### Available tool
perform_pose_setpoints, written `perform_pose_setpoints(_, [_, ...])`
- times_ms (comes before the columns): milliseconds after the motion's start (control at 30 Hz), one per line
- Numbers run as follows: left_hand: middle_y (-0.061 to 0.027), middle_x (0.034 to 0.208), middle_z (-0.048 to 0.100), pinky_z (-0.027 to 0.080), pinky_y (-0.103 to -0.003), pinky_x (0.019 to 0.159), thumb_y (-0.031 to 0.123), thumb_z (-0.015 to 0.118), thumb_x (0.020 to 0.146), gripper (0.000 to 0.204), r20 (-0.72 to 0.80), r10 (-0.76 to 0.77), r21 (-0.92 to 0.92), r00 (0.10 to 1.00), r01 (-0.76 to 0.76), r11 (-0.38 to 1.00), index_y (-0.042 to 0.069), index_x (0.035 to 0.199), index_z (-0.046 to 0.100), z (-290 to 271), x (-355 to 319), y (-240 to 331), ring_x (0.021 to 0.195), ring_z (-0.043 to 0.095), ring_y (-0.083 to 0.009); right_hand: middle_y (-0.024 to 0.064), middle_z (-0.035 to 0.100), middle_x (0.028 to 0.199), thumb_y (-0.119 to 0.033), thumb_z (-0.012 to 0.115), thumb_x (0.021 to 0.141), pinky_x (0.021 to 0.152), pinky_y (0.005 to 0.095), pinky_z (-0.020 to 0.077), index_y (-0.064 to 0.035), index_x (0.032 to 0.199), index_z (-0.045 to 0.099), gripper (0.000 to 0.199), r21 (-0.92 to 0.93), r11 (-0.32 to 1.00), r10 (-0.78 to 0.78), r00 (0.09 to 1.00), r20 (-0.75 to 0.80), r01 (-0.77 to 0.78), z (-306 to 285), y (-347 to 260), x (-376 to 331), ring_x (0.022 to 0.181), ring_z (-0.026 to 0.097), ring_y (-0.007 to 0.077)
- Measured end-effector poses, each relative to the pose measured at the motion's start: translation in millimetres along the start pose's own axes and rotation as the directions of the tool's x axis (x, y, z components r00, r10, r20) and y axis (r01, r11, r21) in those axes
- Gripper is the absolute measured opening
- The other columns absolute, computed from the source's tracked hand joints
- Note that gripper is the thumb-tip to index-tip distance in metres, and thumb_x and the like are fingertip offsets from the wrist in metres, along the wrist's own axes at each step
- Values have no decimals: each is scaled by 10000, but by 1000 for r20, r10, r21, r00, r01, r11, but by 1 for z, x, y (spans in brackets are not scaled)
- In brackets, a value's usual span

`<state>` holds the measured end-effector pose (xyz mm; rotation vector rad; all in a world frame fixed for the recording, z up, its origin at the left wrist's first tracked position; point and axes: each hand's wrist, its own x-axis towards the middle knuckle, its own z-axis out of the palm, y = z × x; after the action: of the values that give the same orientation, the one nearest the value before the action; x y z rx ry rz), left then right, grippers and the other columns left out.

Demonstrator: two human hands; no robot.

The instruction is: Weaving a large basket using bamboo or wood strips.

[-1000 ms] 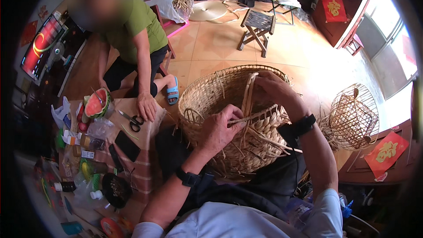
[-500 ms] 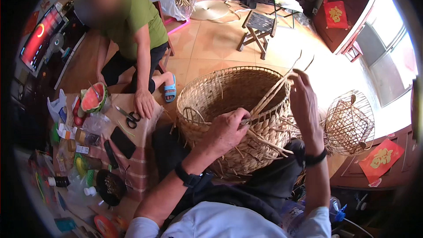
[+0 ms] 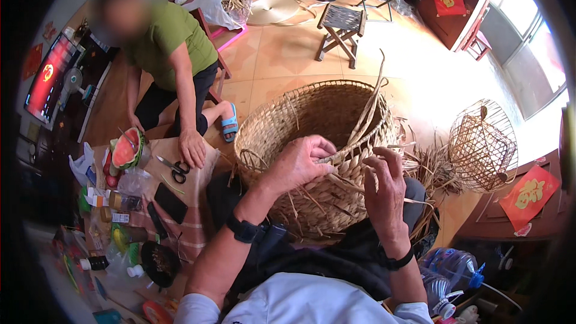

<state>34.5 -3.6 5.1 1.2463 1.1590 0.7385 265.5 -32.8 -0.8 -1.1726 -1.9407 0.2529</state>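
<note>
A large round basket (image 3: 312,213) woven from pale straw stands between my knees, its mouth facing up. My left hand (image 3: 297,165) is at its near rim, fingers closed on straw strands (image 3: 367,117) that run across the rim and rise past the right side. Just outside the right wall hovers my right hand (image 3: 387,198), its fingers bent but apart, with nothing plainly gripped. Loose straw ends stick out of the wall close to its thumb. My left fingers partly hide the spot where the strands meet the rim.
On the left, a cloth-covered table holds scissors (image 3: 174,170), a phone (image 3: 171,203), cut watermelon (image 3: 126,150) and bottles. A person (image 3: 171,48) rests a hand there. A wire basket (image 3: 483,147) and loose straw (image 3: 432,168) lie right; a folding stool (image 3: 342,24) stands beyond.
My right hand has come down from the raised strands to the basket's outer side and let them go. The strands now lean upright along the rim. My left hand stays at the rim.
</note>
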Motion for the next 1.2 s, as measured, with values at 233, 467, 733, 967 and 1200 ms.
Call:
perform_pose_setpoints(233, [-95, 1119, 736, 554, -240, 794, 24, 760, 898, 449, 204, -29, -144, 979, 60, 988, -56, 1324, 645, -9, 12, 3, 944, 665, -83, 181, 599, 1207, 64, 660, 862, 861, 489, 534, -45, 1165, 618, 325, -16, 999, -31, 994, 101, 32, 11, -3, -9, 1031, 625, 396])
perform_pose_setpoints(467, [-44, 896, 752, 531, -270, 714, 130, 779, 842, 362, 151, -80, 298, 985, 31, 954, -1, 1179, 759, -21, 4, 5, 811, 627, -56, 199, 579, 1278, -32, 757, 827, 955, 492, 514, -50, 1261, 616, 456, -25, 999, -20, 975, 220, 26, 29, -11, -1, 1121, 592, 417])
perform_pose_setpoints(733, [-173, 877, 757, 553, -397, 704, 77, 735, 690, 373, 216, 209, 330, 954, -273, 903, -31, 1046, 729, 6, 43, -37, 763, 691, -208, 148, 637, 1174, -75, 755, 815, 936, 492, 478, -69, 1152, 656, 352, -94, 993, -46, 976, 213, 68, 19, 1, 1, 1113, 599, 394])
perform_pose_setpoints(967, [-205, 932, 656, 519, -483, 764, 110, 697, 849, 209, -164, 527, 495, 834, -393, 775, 5, 1003, 602, 20, 10, -42, 913, 675, -407, 161, 570, 977, -20, 725, 816, 749, 488, 465, -31, 979, 603, 203, -31, 991, -119, 958, 262, 131, 32, 0, 20, 909, 585, 391])
perform_pose_setpoints(1200, [-189, 925, 611, 502, -496, 753, 195, 751, 817, 309, -113, 547, 473, 830, -439, 764, 6, 1003, 593, 21, 9, -31, 889, 648, -419, 194, 569, 1124, 38, 678, 781, 768, 503, 491, -15, 930, 561, 197, -88, 959, -247, 947, 207, 269, 22, -24, 21, 950, 620, 419])
